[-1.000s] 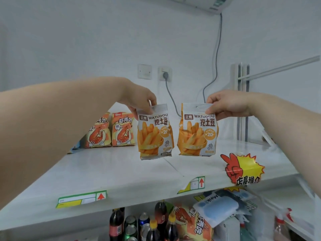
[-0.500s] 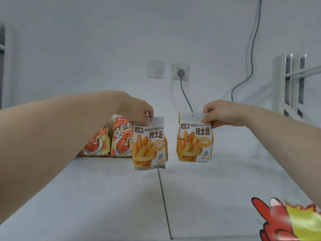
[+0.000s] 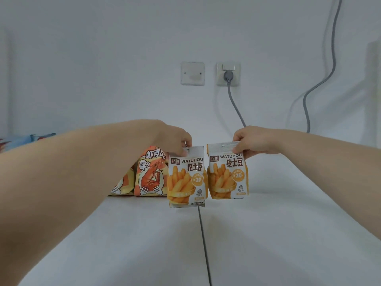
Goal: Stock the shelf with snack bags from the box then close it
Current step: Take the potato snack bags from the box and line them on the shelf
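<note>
**Two fry bags at the shelf**

The white shelf point(image 3: 288, 234) spans the view. Left hand point(image 3: 175, 141) pinches the left fry bag point(image 3: 186, 178) by its top beside a shrimp snack bag point(image 3: 150, 176); right hand point(image 3: 253, 141) pinches the right fry bag point(image 3: 227, 172), both upright, bottoms at the shelf.

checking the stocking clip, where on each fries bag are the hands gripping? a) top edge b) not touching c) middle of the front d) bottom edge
a: the left hand pinches the top strip of the left fries bag, and the right hand the top of the right fries bag.
</note>
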